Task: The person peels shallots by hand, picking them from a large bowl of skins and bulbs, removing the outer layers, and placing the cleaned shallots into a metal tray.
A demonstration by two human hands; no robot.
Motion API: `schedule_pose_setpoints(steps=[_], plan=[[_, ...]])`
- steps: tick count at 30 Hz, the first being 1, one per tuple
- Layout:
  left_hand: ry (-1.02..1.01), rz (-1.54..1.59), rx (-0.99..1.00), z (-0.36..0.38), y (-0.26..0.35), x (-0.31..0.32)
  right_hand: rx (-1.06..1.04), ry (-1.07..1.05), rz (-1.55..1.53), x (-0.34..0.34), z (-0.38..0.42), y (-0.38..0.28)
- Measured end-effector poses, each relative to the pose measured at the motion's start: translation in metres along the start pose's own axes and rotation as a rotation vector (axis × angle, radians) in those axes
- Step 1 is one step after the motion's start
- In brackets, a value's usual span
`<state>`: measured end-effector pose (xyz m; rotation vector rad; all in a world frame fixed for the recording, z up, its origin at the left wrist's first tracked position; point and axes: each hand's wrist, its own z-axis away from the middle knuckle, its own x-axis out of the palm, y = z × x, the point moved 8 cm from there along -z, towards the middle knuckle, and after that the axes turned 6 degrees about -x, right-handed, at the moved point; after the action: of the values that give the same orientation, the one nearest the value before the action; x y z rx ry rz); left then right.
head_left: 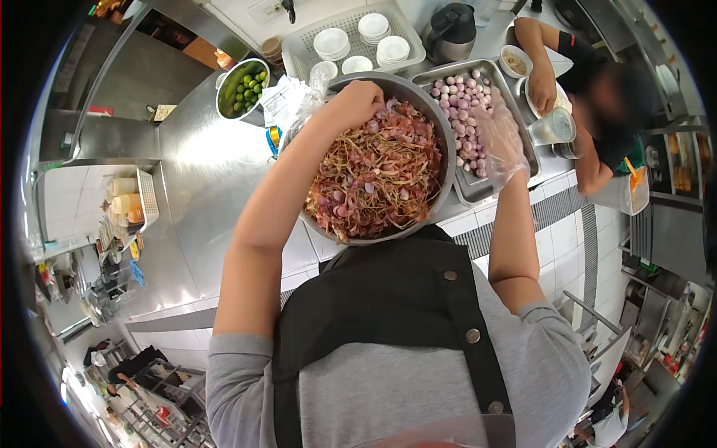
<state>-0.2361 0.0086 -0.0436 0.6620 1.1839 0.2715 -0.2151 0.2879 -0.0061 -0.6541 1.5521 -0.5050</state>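
Observation:
A large round metal bowl (446,175) stands before me, heaped with reddish shallots, papery skins and dry stringy roots (381,168). My bare left hand (360,101) reaches into its far side, with the fingers curled down; what they hold, if anything, is hidden. To the right, a rectangular metal tray (532,160) holds peeled purple-white shallots (463,112). My right hand (499,138), in a clear loose plastic glove, lies over the tray's right part with its fingers stretched out across the shallots.
Behind the bowl, a perforated rack (299,56) carries stacked white small bowls (332,43) beside a dark jug (449,33). A pot of green limes (249,89) stands left. At right, a co-worker's hand (543,91) is over a white bowl, near a clear container (554,127).

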Motion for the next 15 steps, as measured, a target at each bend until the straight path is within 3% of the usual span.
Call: schedule_pose_setpoints(steps=[2, 4, 6, 8, 12, 13, 14, 15], plan=[[0.011, -0.208, -0.175, -0.008, -0.033, 0.005, -0.008, -0.048, -0.171, 0.025, 0.000, 0.007], [-0.065, -0.289, -0.177, -0.002, -0.045, 0.004, -0.090, -0.195, -0.307, 0.057, 0.000, -0.007], [-0.137, -0.364, -0.179, 0.005, -0.048, 0.007, -0.038, -0.287, -0.439, 0.075, 0.011, -0.013], [-0.162, -0.284, -0.246, 0.017, -0.046, 0.003, 0.073, -0.298, -0.952, 0.098, 0.017, -0.027], [-0.227, -0.292, -0.251, 0.021, -0.045, 0.012, 0.027, -0.399, -0.853, 0.112, 0.024, -0.060], [-0.192, -0.339, -0.236, 0.021, -0.044, 0.013, 0.013, -0.451, -0.642, 0.119, 0.024, -0.052], [-0.157, -0.389, -0.221, 0.020, -0.042, 0.014, 0.008, -0.456, -0.641, 0.121, 0.027, -0.052], [-0.152, -0.389, -0.226, 0.019, -0.044, 0.018, -0.196, -0.367, -0.453, 0.110, 0.029, -0.063]])
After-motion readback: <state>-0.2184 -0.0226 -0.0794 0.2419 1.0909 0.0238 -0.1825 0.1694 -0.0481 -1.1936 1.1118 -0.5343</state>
